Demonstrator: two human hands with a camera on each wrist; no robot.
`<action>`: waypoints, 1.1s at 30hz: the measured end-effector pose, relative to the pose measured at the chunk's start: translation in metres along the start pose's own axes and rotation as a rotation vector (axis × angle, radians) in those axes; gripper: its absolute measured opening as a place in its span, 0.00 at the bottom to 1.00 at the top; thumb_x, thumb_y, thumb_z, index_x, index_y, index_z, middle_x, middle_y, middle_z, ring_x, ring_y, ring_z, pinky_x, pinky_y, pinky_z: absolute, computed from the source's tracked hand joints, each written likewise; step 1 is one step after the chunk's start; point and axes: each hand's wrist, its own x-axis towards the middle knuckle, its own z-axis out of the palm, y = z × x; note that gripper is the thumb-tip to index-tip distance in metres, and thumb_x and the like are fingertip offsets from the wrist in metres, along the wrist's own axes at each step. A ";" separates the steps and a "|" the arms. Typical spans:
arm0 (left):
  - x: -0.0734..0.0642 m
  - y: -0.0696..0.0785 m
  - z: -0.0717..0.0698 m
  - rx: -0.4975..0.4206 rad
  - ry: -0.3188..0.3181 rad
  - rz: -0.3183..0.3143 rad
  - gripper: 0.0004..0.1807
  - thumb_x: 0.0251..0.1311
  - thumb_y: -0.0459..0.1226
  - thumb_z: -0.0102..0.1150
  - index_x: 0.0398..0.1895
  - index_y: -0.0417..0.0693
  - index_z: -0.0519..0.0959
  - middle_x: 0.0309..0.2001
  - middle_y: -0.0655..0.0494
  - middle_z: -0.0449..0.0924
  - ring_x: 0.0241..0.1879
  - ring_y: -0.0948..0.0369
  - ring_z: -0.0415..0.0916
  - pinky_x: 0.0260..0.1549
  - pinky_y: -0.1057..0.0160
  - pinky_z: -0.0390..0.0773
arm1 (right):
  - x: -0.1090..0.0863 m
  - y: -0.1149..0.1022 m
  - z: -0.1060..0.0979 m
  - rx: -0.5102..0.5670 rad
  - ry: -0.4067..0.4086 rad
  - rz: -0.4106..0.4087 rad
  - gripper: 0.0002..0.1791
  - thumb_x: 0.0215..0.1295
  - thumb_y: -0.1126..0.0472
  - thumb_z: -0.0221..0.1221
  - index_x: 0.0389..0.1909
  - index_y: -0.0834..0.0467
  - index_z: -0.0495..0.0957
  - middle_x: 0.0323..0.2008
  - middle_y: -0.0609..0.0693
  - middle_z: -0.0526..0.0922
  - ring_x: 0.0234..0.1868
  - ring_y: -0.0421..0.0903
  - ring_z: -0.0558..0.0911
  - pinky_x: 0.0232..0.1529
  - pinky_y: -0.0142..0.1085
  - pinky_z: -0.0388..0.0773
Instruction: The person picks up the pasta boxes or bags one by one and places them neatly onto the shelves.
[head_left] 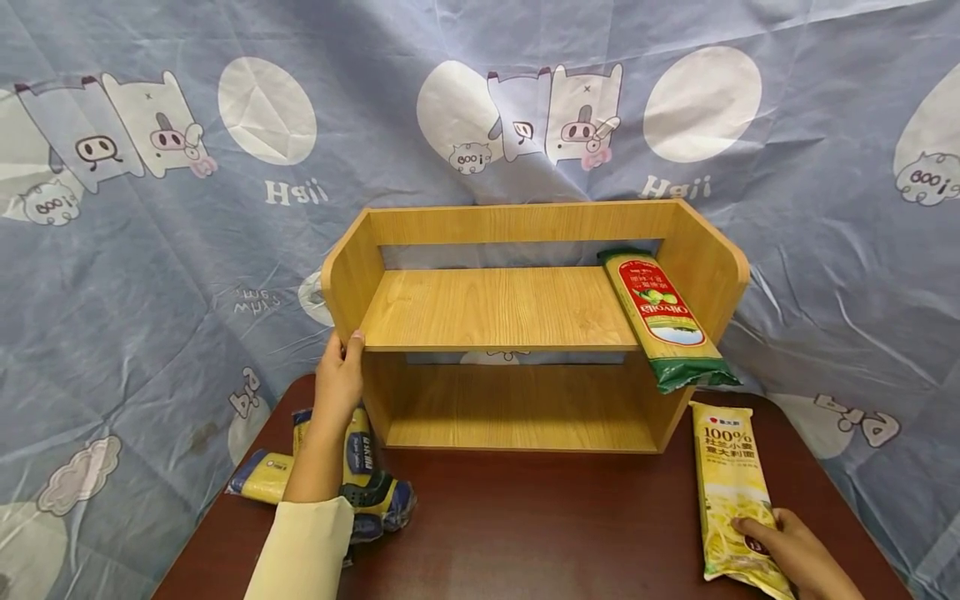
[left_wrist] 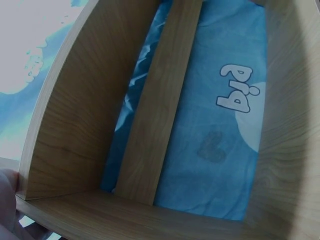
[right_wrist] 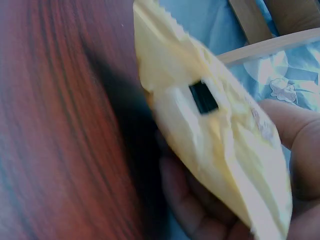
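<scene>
- The right hand grasps the near part of the yellow packet, its thumb across the printed face; the right wrist view shows fingers curled beneath the packet.
- That yellow packet is at the right of the dark reddish-brown table, its far end close to the right side of the wooden shelf; whether the two touch, I cannot tell.
- The left hand grips the shelf's left side at the front, level with the upper board; the left wrist view shows only a little of this hand at its edge.
- The shelf stands at the far middle of the table, two levels high.
- A green-ended packet with a red label takes up the right end of the upper board, lying beside the right wall; its near end juts out past the front edge, above and left of the yellow packet's far end.
- The lower board spans between the side walls, its front facing near.
- Several blue-and-yellow packets lie jumbled on the left of the table, near the shelf's left side; the left forearm in a cream sleeve crosses in front and partly hides them, so their number is unclear.
- A blue cloth printed with cartoon pigs hangs behind the shelf and along both sides.
</scene>
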 end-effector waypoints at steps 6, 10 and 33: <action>0.000 -0.001 0.001 0.010 0.006 0.000 0.30 0.74 0.61 0.38 0.71 0.59 0.67 0.66 0.40 0.74 0.63 0.44 0.73 0.65 0.41 0.69 | 0.002 0.002 0.002 0.076 -0.039 -0.004 0.34 0.77 0.45 0.50 0.59 0.74 0.54 0.41 0.53 0.72 0.41 0.47 0.74 0.41 0.42 0.75; 0.000 -0.001 0.001 0.001 0.008 0.003 0.30 0.74 0.61 0.39 0.71 0.59 0.67 0.65 0.40 0.74 0.63 0.44 0.73 0.65 0.41 0.69 | 0.001 0.003 0.006 0.259 -0.106 -0.029 0.36 0.79 0.50 0.49 0.68 0.72 0.46 0.42 0.47 0.77 0.41 0.44 0.81 0.44 0.42 0.83; -0.002 0.000 0.001 -0.012 -0.006 0.001 0.31 0.75 0.60 0.38 0.74 0.61 0.64 0.67 0.40 0.73 0.65 0.43 0.72 0.66 0.40 0.69 | -0.007 0.004 0.008 0.124 -0.086 -0.026 0.57 0.78 0.37 0.45 0.75 0.71 0.19 0.76 0.77 0.31 0.73 0.79 0.44 0.64 0.66 0.64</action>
